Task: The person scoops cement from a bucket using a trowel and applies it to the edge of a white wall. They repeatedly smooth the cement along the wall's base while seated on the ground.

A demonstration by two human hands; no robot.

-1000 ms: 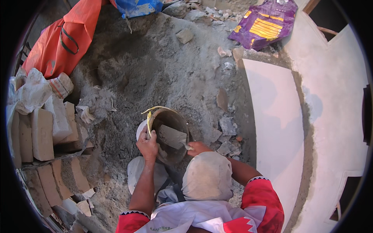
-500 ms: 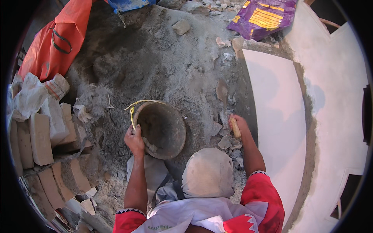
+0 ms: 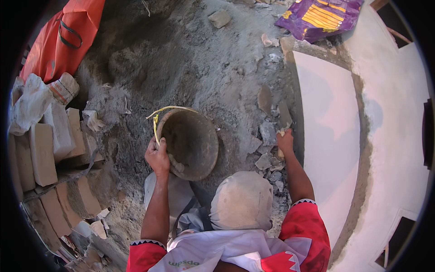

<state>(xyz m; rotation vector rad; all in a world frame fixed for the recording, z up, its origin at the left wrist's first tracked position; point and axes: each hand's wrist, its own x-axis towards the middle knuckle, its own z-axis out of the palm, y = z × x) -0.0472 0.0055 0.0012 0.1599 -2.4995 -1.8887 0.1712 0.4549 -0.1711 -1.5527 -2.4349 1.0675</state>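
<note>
Rough grey ground [image 3: 181, 68], dusty and uneven, spreads between stacked pale bricks [image 3: 44, 154] on the left and a smooth white panel [image 3: 328, 131] on the right, with a red-orange sheet [image 3: 68, 38] and a purple bag [image 3: 312, 18] at the far edges. The bucket [image 3: 201, 140] sits on this ground in front of the person, its round mouth facing up toward the view; a grey lump clings near its lower left rim, but its dark inside hides how much else is there. The left hand [image 3: 157, 156] has its grip closed on the bucket's left rim, beside the yellow handle [image 3: 156, 124]. The right hand [image 3: 284, 140] has its grip wrapped round the handle of a trowel [image 3: 284, 114], whose blade points away, between broken rubble [image 3: 269, 158] and the panel; whether it touches the ground cannot be told. The step in hand looks like trowel work along that rubble strip while the bucket is steadied. The next move seems to call for a firm left hold and a blade kept clear of the panel's edge.
</note>
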